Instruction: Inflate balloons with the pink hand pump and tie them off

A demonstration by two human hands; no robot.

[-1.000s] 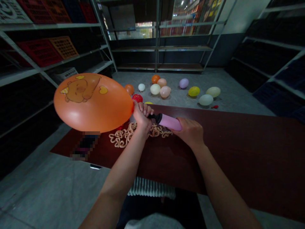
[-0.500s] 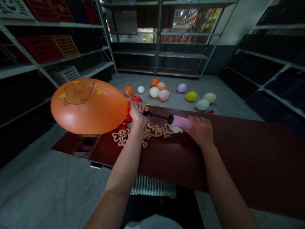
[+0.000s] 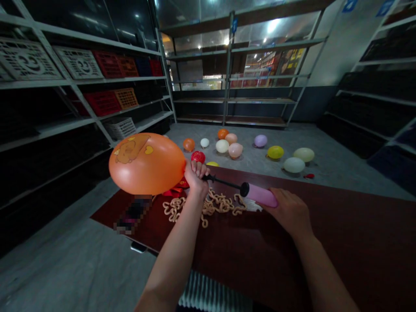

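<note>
My left hand (image 3: 197, 178) is closed around the neck of a large orange balloon (image 3: 146, 167) and the black end of a balloon pump (image 3: 261, 195). The balloon, printed with a brown bear and a yellow heart, stretches out to the left, above the table. Its neck and the pump's nozzle are hidden in my fingers. A black rod runs from that hand into the pump's pink barrel. My right hand (image 3: 290, 212) grips the barrel's far end. Below the pump, a heap of tan, curly squiggle-shaped pieces (image 3: 219, 204) lies on the dark red table (image 3: 247, 247).
Red packets (image 3: 177, 189) and a blurred-out flat object (image 3: 133, 214) lie on the table's left part. Several blown-up balloons, among them a yellow one (image 3: 275, 152) and a purple one (image 3: 260, 141), rest on the floor beyond. Metal shelves (image 3: 256, 101) with crates line the room.
The view has tilted up, so hands, table and balloons sit lower and farther right. The orange balloon looks smaller in view. Both hands keep their hold, with slightly more black rod showing.
</note>
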